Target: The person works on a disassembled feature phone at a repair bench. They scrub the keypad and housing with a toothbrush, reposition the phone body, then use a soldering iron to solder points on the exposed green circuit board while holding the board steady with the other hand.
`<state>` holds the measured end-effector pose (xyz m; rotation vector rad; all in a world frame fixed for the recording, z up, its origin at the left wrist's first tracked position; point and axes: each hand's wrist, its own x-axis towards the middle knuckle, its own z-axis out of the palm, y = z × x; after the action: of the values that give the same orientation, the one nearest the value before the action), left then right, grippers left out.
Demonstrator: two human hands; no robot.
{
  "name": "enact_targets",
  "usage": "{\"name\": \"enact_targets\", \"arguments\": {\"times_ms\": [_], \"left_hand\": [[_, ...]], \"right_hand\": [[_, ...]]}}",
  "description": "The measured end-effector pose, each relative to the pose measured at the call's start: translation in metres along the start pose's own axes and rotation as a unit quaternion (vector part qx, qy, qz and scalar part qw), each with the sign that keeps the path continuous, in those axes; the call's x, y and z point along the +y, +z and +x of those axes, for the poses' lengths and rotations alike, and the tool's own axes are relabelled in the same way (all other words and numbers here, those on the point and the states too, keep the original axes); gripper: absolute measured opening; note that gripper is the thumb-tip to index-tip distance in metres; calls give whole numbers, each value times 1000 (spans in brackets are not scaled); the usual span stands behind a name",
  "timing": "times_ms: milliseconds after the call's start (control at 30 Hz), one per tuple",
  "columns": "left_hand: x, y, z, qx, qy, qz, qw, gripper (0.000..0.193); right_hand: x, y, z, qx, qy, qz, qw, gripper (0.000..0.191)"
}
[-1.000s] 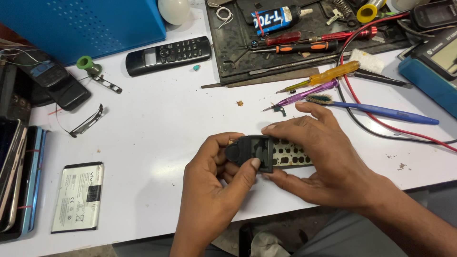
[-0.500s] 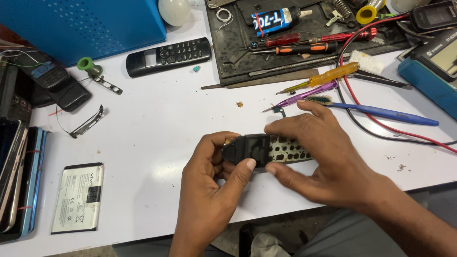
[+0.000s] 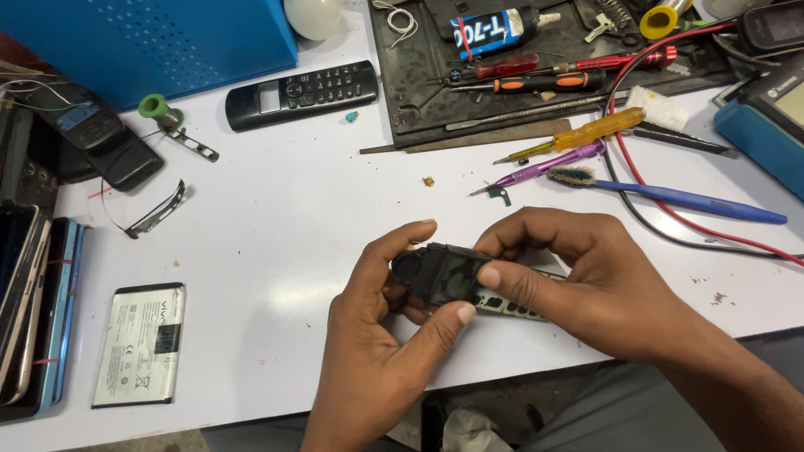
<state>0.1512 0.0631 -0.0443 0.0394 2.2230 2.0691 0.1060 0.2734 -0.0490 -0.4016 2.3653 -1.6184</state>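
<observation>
Head view: a small dark handset [image 3: 448, 276] is held between both hands just above the near edge of the white counter [image 3: 285, 226], roughly midway along that edge. Compared with a second ago, the handset has been shifted slightly toward the right side of the counter and tilted, and the dark upper cover is now seen drawn further off the pale keypad strip [image 3: 512, 303], which shows below and to the right of it. The left hand [image 3: 389, 335] is closed on the dark end, thumb pressed under the lower edge and forefinger curled over the top. The right hand [image 3: 603, 280] is closed on the other end, its thumb now laid across the front of the cover where before it lay nearer the edge. This is judged to be a prising or sliding of the cover from the body, partly done; the two parts remain touching.

Nothing else on the counter has been moved. A flat battery [image 3: 138, 343] lies near the near left corner, a black cordless phone [image 3: 301, 92] toward the far edge, and a purple tool [image 3: 544, 170], a yellow-handled screwdriver [image 3: 578, 134] and a blue-handled brush [image 3: 670, 194] lie beyond the right hand.
</observation>
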Motion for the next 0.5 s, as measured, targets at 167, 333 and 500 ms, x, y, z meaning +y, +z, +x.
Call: {"name": "enact_targets", "arguments": {"times_ms": [167, 333, 500], "left_hand": [[-4, -1, -3, 20, -35, 8, 999, 62], [-13, -3, -3, 48, 29, -18, 998, 55], [-11, -3, 0, 75, -22, -114, 990, 35]], "right_hand": [[-6, 7, 3, 0, 60, 31, 998, 24], [-5, 22, 3, 37, 41, 190, 980, 23], [-6, 40, -1, 68, 28, 304, 950, 20]]}}
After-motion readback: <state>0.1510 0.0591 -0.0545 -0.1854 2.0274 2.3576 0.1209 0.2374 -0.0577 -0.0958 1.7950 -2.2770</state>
